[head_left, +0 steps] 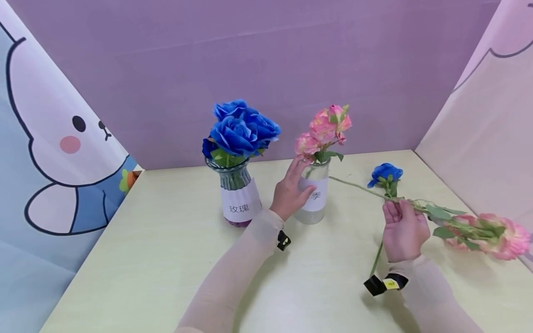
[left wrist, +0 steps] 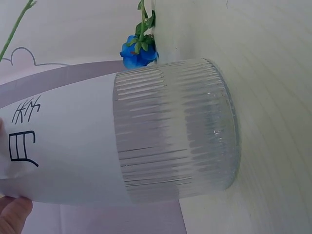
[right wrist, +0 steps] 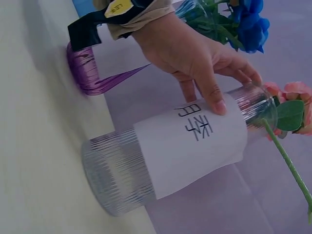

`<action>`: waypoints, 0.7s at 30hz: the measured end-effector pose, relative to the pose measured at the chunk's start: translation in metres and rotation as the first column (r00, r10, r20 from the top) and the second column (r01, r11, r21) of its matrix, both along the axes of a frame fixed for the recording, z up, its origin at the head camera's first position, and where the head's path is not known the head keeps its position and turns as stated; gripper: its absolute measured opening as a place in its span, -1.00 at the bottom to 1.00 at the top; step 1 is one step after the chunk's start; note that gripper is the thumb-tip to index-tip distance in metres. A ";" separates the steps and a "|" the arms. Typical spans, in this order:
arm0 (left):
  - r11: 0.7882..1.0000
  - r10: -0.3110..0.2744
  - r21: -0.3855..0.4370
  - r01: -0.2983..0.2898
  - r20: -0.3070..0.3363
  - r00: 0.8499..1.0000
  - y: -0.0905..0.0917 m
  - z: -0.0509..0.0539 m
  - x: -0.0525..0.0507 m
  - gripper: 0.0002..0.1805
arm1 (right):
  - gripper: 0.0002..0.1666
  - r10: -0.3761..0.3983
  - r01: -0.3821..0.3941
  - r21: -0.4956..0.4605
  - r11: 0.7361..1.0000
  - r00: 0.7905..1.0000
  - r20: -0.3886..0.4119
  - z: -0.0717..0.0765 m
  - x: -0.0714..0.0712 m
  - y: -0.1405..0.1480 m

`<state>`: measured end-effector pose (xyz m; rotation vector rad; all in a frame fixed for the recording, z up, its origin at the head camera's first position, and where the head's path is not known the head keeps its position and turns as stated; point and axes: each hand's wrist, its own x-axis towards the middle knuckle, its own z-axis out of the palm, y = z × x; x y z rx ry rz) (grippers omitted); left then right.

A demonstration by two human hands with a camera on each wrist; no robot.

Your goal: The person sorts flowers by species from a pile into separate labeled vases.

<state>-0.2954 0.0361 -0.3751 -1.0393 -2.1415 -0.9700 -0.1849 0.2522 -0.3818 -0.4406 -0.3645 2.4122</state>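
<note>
My left hand (head_left: 290, 192) grips the clear ribbed glass vase (head_left: 310, 216), fingers around its upper part and thumb on the white paper label. Pink flowers (head_left: 322, 129) stand in this vase. In the right wrist view the vase (right wrist: 117, 168) stands on the table. My right hand (head_left: 405, 233) pinches the green stem of a pink artificial flower (head_left: 510, 238). Its blooms hang out to the right. The bare stem end (right wrist: 287, 161) points left, near the vase's mouth; whether it touches the rim I cannot tell.
Left of the clear vase stands a bluish glass vase (head_left: 235, 178) with blue roses (head_left: 241, 129) and a white label. A single blue rose (head_left: 385, 175) lies on the table (head_left: 158, 268), its stem passing beneath my right hand. Purple fabric (head_left: 266, 69) backs the table.
</note>
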 end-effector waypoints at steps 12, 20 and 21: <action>1.000 0.008 -0.018 -0.008 0.003 1.000 -0.004 0.000 -0.001 -0.32 | -0.77 -0.078 0.077 -0.009 0.997 0.994 -0.082 0.029 -0.011 -0.008; 0.999 0.012 -0.037 -0.011 0.003 1.000 -0.002 -0.001 0.000 -0.32 | -0.81 -0.094 0.103 0.045 0.994 0.983 -0.158 0.041 -0.016 -0.008; 0.999 0.013 -0.033 -0.013 0.000 1.000 -0.001 -0.002 0.000 -0.31 | -0.81 -0.097 0.110 0.067 0.992 0.981 -0.166 0.042 -0.017 -0.008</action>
